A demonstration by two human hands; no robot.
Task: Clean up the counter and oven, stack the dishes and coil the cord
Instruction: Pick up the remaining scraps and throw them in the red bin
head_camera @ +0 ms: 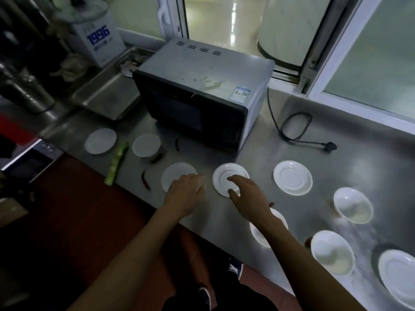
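Observation:
Several white dishes lie spread on the steel counter [258, 158] in front of a grey oven [202, 95]. My left hand [184, 194] lies over the near edge of a white plate [177, 176], fingers relaxed. My right hand [244, 196] reaches onto a ringed saucer [224, 176], with thumb at its near rim and fingers above its middle. Another saucer [292, 177] sits to the right. A black cord [292, 126] trails loose from the oven's right side, ending in a plug [329, 146]. Scraps lie on the oven top.
More bowls [352, 205] [332, 254], a plate [397, 274] and a dish under my right forearm [258, 232] sit at right. At left are a plate [100, 140], a bowl [146, 148], a green stalk [116, 163] and red chillies [145, 179]. A sink [107, 90] lies behind.

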